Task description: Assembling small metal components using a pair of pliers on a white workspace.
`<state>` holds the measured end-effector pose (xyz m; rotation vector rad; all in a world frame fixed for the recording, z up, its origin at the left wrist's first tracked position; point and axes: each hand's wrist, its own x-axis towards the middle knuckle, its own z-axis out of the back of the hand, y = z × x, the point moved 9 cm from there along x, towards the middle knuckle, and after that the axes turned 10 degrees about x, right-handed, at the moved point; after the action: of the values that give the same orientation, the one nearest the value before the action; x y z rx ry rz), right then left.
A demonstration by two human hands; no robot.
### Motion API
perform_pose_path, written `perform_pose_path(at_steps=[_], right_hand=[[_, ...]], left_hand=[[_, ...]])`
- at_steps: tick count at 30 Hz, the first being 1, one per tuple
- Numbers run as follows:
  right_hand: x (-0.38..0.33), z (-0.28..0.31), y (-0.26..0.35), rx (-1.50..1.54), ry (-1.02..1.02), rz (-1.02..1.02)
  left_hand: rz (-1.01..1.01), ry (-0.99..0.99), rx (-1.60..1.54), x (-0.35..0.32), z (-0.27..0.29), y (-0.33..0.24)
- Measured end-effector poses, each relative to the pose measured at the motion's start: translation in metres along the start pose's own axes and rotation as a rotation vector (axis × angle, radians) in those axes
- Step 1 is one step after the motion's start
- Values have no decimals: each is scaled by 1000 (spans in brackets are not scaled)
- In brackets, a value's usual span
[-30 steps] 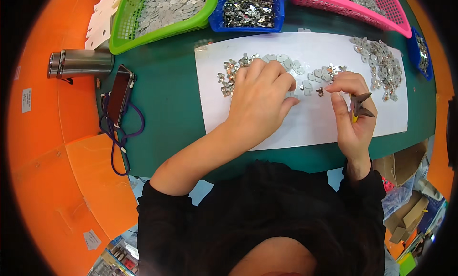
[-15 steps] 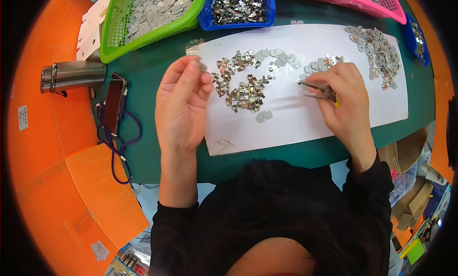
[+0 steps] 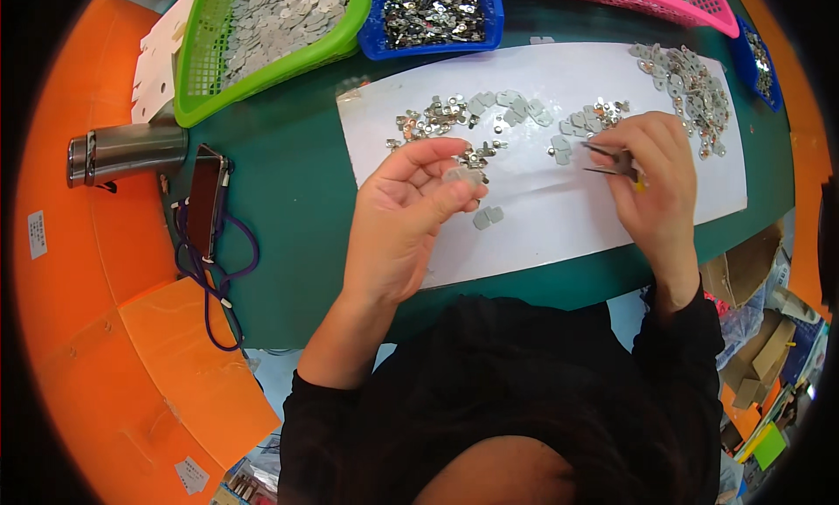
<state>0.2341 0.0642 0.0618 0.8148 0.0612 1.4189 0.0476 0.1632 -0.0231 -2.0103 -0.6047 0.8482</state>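
Note:
Between thumb and fingers, my left hand (image 3: pixel 404 221) pinches a small flat grey plate (image 3: pixel 461 175) above the white sheet (image 3: pixel 533 230). My right hand (image 3: pixel 657 177) is wrapped round a pair of pliers (image 3: pixel 619 161), whose jaws point left and stand apart with nothing visible between them. Under and beyond my left hand lie small shiny metal clips (image 3: pixel 437 116), partly hidden by its fingers. Loose grey plates (image 3: pixel 516 106) lie in the middle of the sheet. More plates with clips (image 3: pixel 584 121) lie just beyond the pliers, and a larger heap of them (image 3: pixel 692 90) is at the far right.
At the back stand a green basket (image 3: pixel 188 90) of grey plates, a blue tray (image 3: pixel 376 44) of metal parts and a pink basket (image 3: pixel 712 14). Another blue tray (image 3: pixel 752 68) is at right. A steel flask (image 3: pixel 131 154) and a phone (image 3: pixel 206 204) with purple cord lie left.
My left hand has moved right, from beside the clips to over them, with a plate in its fingers. My right hand with the pliers has shifted slightly right.

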Motion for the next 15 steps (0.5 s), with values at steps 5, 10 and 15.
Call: perform_pose_path(at_steps=[5,10,15], right_hand=[[13,-7,14,198,8,-41],[22,-37,27,556,101,-110],[19,-45,38,577,169,-79]], left_hand=[[-58,59,100,-4,-5,0],[-194,44,345,-5,-15,-11],[-286,22,429,-15,-17,-22]])
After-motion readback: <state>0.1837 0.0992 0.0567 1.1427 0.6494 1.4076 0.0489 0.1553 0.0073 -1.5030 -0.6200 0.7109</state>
